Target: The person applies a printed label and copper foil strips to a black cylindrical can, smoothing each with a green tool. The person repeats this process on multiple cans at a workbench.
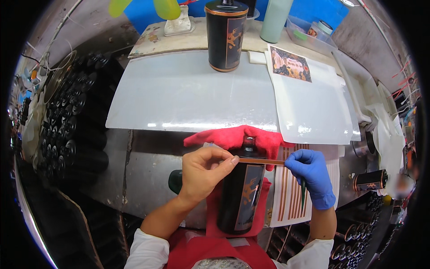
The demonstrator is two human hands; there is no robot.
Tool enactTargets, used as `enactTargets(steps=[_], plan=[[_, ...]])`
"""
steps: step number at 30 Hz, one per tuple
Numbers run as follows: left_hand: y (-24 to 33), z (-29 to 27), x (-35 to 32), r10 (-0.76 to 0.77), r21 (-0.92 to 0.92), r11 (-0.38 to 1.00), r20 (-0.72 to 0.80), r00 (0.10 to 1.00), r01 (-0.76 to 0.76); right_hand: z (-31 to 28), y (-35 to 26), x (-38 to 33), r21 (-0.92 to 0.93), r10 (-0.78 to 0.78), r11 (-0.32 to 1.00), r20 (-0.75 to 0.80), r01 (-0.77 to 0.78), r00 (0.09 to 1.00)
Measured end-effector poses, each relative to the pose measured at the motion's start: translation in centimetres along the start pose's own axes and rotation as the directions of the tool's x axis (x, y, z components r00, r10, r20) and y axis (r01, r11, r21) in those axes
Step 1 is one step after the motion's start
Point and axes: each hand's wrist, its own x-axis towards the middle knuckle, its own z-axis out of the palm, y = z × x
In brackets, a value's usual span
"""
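Observation:
My bare left hand [204,172] pinches one end of a thin copper-coloured strip [260,160]. In a blue glove, my right hand [313,172] grips its other end, so the strip is stretched level across the shoulder of a black bottle [230,197]. A dark green pointed tool [303,197], perhaps tweezers, hangs down from the gloved fingers. The bottle rests on a red cloth [264,139], its neck pointing away from me and a decorated panel on its side. Under my right hand lies a white sheet [289,219] with several more copper strips.
A similar black bottle [226,40] with copper bands stands at the far edge of a glossy grey board [179,89]. White paper [313,112] covers the board's right side, with a printed picture [291,65]. Several black bottles [76,112] are stacked at left; another [371,180] lies at right.

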Motion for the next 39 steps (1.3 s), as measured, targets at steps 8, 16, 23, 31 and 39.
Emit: enactTargets(steps=[8, 16, 23, 31, 39], plan=[[0.0, 0.2, 0.1, -0.042, -0.017, 0.999, -0.029, 0.999, 0.041, 0.1, 0.4, 0.9, 0.014, 0.03, 0.999, 0.041, -0.031, 0.999], [-0.5, 0.3, 0.2, -0.029, -0.026, 0.999, -0.036, 0.999, 0.028, -0.1, 0.9, 1.3, 0.016, 0.046, 0.999, 0.048, -0.047, 0.998], [-0.3, 1.4, -0.6, -0.346, -0.634, 0.741, -0.079, 0.935, 0.22, 0.2, 1.4, 1.5, 0.043, 0.022, 0.999, 0.044, -0.024, 0.999], [-1.3, 2.6, -0.8, -0.202, -0.498, 0.862, -0.161, 0.966, 0.097, 0.1, 2.0, 1.7, 0.041, 0.034, 0.998, 0.071, -0.037, 0.997], [-1.0, 2.3, -0.9, -0.315, -0.579, 0.798, -0.163, 0.935, 0.168, -0.4, 1.7, 1.8, -0.039, 0.039, 0.999, 0.078, -0.036, 0.996]])
